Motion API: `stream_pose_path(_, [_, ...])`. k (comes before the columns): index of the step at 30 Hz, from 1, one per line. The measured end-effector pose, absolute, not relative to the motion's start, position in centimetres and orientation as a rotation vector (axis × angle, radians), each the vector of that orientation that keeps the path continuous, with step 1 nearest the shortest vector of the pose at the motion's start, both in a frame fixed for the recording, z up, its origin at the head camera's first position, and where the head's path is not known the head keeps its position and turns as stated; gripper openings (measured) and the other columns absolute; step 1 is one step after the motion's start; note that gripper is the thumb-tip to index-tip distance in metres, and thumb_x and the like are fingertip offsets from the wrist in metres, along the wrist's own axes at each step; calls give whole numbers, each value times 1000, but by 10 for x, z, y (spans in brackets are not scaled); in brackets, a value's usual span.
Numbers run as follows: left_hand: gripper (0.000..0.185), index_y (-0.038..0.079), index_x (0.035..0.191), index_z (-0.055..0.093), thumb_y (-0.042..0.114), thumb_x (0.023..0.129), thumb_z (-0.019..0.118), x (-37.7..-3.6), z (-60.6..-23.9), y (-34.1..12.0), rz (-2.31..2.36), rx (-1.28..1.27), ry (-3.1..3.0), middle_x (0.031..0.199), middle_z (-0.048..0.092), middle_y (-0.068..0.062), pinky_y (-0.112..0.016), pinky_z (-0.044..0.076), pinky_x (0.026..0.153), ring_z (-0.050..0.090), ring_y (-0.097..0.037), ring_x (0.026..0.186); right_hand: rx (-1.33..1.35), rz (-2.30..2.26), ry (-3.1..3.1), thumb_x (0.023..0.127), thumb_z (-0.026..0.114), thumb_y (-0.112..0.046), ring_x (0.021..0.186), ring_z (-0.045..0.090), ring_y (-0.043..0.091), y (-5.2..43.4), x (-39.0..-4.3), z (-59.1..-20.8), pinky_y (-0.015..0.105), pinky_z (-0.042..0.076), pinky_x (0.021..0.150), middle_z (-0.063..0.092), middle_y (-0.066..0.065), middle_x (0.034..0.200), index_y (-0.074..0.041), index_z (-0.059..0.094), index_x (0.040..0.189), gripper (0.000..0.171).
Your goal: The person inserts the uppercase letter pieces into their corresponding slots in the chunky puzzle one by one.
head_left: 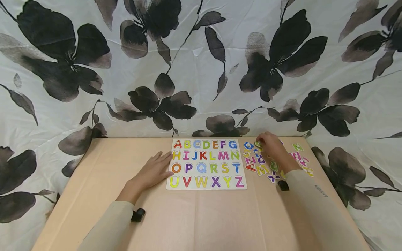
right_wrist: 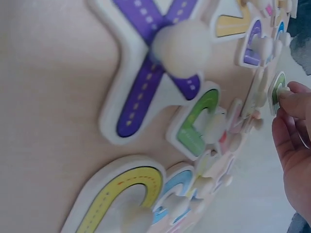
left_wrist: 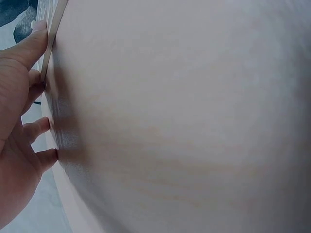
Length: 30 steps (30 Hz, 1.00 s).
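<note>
At centre frame, the left hand [head_left: 155, 170] rests flat, fingers spread, against the alphabet puzzle board [head_left: 206, 164], while the right hand [head_left: 272, 148] seemingly pinches a green letter piece [right_wrist: 277, 91] among loose letters [head_left: 262, 167] at right.
</note>
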<state>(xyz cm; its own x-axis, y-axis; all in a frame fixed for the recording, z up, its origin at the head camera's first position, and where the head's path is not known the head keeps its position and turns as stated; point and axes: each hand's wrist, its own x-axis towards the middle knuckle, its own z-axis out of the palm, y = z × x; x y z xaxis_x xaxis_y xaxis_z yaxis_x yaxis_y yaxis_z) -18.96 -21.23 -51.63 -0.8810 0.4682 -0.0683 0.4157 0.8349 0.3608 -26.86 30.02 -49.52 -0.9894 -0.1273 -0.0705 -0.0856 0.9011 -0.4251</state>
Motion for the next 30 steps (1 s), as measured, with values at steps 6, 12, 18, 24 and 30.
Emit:
stream_pose_path(6, [80, 8, 160, 37, 45, 97, 69, -189, -514, -212, 506, 685, 2860, 169, 32, -9, -68, 22, 123, 22, -48, 156, -208, -724, 2988, 103, 59, -1, 109, 60, 33, 289, -265, -491, 53, 53, 105, 61, 15, 117, -5, 68, 119, 18])
stream_pose_path(12, [79, 7, 160, 37, 45, 98, 68, -189, -515, -211, 499, 694, 2864, 169, 32, -9, -68, 23, 123, 22, -48, 156, -264, -759, 3014, 103, 61, -5, 108, 60, 31, 272, -261, -491, 50, 55, 102, 63, 14, 120, -8, 69, 119, 18])
stream_pose_path(18, [80, 8, 161, 36, 46, 98, 68, -189, -517, -211, 506, 679, 2860, 170, 31, -8, -68, 22, 123, 21, -47, 156, -327, -773, 3024, 102, 63, -5, 106, 62, 31, 255, -261, -488, 49, 57, 99, 63, 15, 118, -7, 70, 118, 18])
stream_pose_path(24, [80, 9, 161, 35, 47, 98, 67, -190, -518, -212, 504, 672, 2854, 170, 31, -8, -69, 22, 123, 21, -46, 156, -352, -758, 3012, 102, 65, -9, 99, 61, 27, 237, -263, -486, 44, 59, 93, 64, 12, 113, -8, 71, 117, 16])
stream_pose_path(30, [80, 9, 161, 35, 48, 98, 67, -191, -518, -212, 507, 670, 2850, 170, 30, -8, -68, 21, 124, 21, -46, 157, -390, -772, 3005, 100, 69, -15, 94, 60, 25, 214, -265, -484, 40, 58, 85, 65, 10, 103, -8, 70, 112, 14])
